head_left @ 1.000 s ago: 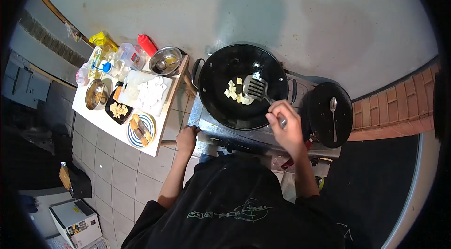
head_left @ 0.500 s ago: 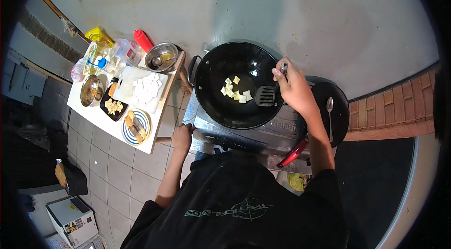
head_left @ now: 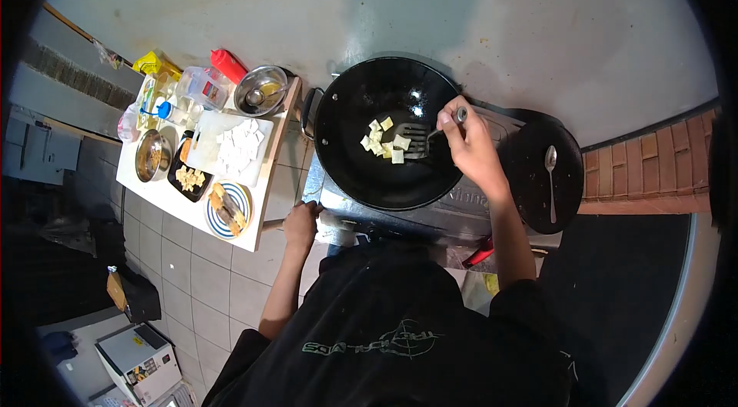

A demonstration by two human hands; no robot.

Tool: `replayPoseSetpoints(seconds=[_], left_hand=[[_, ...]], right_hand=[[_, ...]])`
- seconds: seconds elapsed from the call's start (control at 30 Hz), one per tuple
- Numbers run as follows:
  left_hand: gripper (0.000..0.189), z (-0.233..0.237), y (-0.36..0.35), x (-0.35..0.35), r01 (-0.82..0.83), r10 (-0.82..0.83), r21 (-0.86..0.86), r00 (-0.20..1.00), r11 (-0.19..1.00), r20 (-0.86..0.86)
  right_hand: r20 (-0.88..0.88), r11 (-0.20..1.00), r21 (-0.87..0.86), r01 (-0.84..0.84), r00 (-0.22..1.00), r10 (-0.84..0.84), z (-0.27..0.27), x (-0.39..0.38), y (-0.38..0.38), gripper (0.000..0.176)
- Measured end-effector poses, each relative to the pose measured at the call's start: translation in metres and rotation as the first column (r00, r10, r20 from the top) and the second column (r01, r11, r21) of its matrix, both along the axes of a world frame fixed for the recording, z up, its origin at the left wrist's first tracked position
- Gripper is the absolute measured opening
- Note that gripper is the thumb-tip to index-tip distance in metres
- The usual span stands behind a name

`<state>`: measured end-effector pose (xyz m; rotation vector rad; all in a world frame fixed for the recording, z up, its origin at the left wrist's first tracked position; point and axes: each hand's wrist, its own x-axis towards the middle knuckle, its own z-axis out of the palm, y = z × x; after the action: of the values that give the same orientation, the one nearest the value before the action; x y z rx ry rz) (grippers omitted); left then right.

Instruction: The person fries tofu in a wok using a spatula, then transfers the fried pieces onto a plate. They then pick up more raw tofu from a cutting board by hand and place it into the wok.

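My right hand [head_left: 467, 142] is closed on the handle of a slotted spatula [head_left: 416, 142], over the right side of a black wok [head_left: 384, 188]. The spatula's head lies against pale square pieces [head_left: 376, 138] in the wok. The wok stands on a metal stove [head_left: 338, 199]. My left hand [head_left: 300, 222] is closed near the stove's front left corner; what it holds, if anything, cannot be made out.
Left, a white table [head_left: 154, 199] bears a cutting board [head_left: 206, 147] with white pieces, a striped plate [head_left: 244, 226], metal bowls and a red bottle [head_left: 227, 64]. Right, a spoon [head_left: 551, 176] lies on a round black surface [head_left: 530, 169].
The spatula has moved left in the wok and now touches the pale pieces. My right hand has moved slightly lower and turned. The view has shifted a little.
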<state>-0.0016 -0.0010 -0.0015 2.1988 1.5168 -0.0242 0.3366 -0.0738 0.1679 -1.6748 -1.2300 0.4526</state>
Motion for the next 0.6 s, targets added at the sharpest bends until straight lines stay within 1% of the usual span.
replayPoseSetpoints(seconds=[0.1, 0.13, 0.2, 0.37, 0.47, 0.53, 0.57, 0.6], left_hand=[[0.028, 0.001, 0.0, 0.001, 0.006, -0.006, 0.003, 0.999, 1.0, -0.032], [0.028, 0.002, 0.0, 0.002, 0.008, -0.008, 0.001, 0.999, 1.0, -0.032], [0.028, 0.003, 0.002, 0.001, 0.009, -0.01, -0.03, 0.999, 1.0, -0.043], [0.028, -0.002, 0.001, -0.001, 0.01, -0.01, -0.016, 1.0, 1.0, -0.024], [0.026, 0.0, 0.001, 0.001, 0.01, -0.01, -0.005, 1.0, 1.0, -0.024], [0.025, 0.002, 0.0, 0.001, 0.011, -0.011, 0.0, 0.999, 1.0, -0.037], [0.026, 0.003, -0.001, 0.001, 0.007, -0.007, 0.015, 1.0, 1.0, -0.01], [0.028, 0.003, -0.002, 0.001, 0.005, -0.005, 0.029, 1.0, 1.0, 0.017]], right_hand=[[-0.018, 0.998, -0.016, -0.065, 0.998, 0.065, 0.01, -0.012, -0.01, 0.014], [-0.018, 0.998, -0.018, -0.062, 0.998, 0.062, 0.014, -0.016, -0.013, 0.014], [0.05, 0.997, 0.036, -0.069, 0.997, 0.067, 0.018, -0.023, -0.017, 0.014], [0.088, 0.994, 0.022, -0.111, 0.99, 0.109, 0.019, -0.028, -0.023, 0.014], [0.07, 0.993, 0.028, -0.112, 0.992, 0.11, 0.019, -0.031, -0.023, 0.013], [0.106, 0.995, 0.053, -0.086, 0.991, 0.08, 0.018, -0.031, -0.022, 0.014], [0.13, 0.996, 0.063, -0.059, 0.99, 0.051, 0.02, -0.03, -0.022, 0.014], [0.095, 0.999, 0.031, -0.045, 0.995, 0.042, 0.022, -0.028, -0.022, 0.014]])
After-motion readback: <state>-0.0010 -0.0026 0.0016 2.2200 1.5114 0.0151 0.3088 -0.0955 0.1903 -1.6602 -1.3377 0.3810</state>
